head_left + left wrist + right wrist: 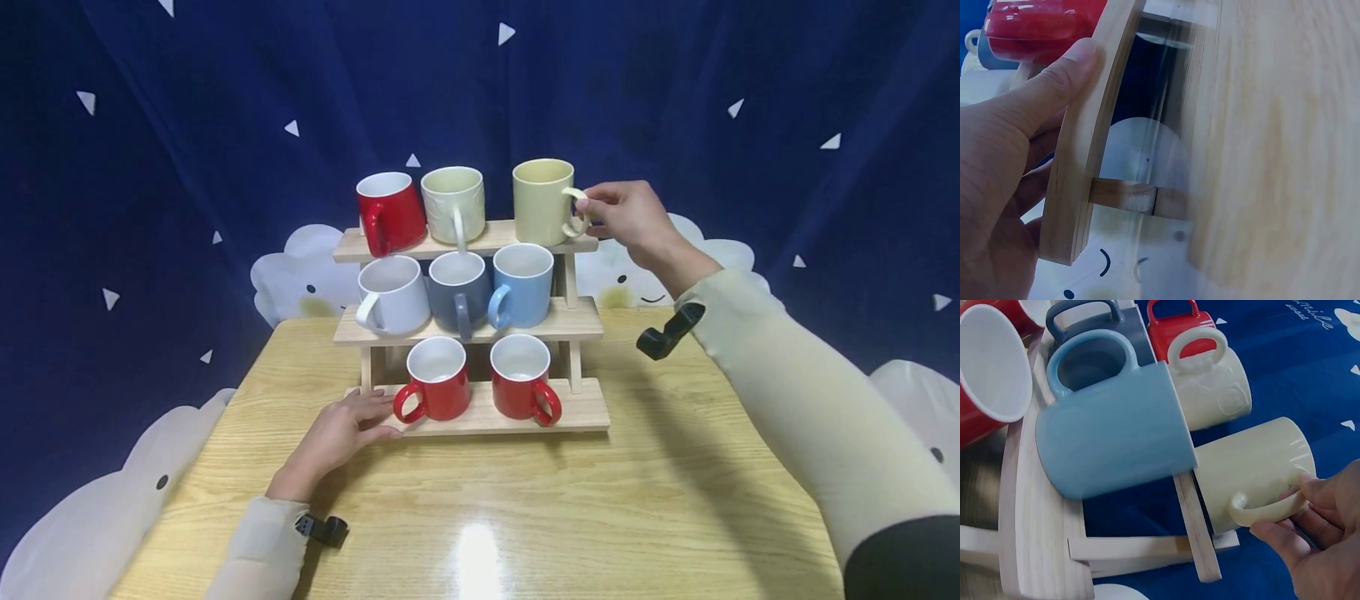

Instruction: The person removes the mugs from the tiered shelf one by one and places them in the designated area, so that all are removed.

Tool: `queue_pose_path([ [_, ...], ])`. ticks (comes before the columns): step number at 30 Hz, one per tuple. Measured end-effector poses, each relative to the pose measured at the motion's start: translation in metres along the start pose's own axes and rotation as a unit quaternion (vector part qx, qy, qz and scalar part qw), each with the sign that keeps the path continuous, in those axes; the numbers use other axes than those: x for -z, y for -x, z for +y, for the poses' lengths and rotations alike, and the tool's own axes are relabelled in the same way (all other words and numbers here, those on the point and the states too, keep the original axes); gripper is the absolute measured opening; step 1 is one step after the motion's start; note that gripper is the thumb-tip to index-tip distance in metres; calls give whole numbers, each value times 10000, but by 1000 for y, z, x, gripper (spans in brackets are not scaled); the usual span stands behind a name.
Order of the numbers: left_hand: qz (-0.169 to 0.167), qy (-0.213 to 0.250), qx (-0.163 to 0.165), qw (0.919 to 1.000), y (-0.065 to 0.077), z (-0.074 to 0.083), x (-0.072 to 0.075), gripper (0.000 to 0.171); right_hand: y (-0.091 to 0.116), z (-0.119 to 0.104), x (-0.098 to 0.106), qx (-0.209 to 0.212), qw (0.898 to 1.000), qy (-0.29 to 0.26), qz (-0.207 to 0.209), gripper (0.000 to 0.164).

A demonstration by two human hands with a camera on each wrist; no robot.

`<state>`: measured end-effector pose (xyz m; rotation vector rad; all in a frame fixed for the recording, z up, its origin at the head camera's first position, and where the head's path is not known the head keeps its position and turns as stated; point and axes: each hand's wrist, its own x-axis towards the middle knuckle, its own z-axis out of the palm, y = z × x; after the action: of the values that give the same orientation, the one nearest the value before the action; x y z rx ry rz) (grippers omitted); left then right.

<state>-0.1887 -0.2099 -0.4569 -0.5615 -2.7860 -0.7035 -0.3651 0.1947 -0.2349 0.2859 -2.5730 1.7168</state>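
Observation:
At the right end of the top shelf, my right hand (630, 218) pinches the handle of a pale yellow mug (542, 204). The right wrist view shows thumb and fingers (1285, 544) on that handle, with the mug's base at the shelf board. My left hand (347, 429) grips the left end of the bottom board of a three-tier wooden shelf rack (585, 406). In the left wrist view its thumb (1054, 87) lies along the board, its other fingers partly hidden behind. A red mug (442, 392) stands beside the left hand.
A red mug (390, 208) and a cream embossed mug (453, 204) share the top shelf. White (393, 300), grey (457, 292) and light blue (525, 287) mugs fill the middle one. Another red mug (517, 387) stands below. Behind the wooden table (420, 508) hangs a blue curtain (637, 83).

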Motion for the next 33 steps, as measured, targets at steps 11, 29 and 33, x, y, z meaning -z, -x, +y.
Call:
queue_pose_path([
  [11,29,-40,1,10000,-2,0,-1,54,15,3,33,184,9995,-264,53,33],
  [29,19,16,68,10000,0,1,-1,55,43,33,80,335,9965,-701,307,31],
  [33,46,12,41,10000,0,0,-2,54,49,46,89,370,9919,-1157,362,26],
])
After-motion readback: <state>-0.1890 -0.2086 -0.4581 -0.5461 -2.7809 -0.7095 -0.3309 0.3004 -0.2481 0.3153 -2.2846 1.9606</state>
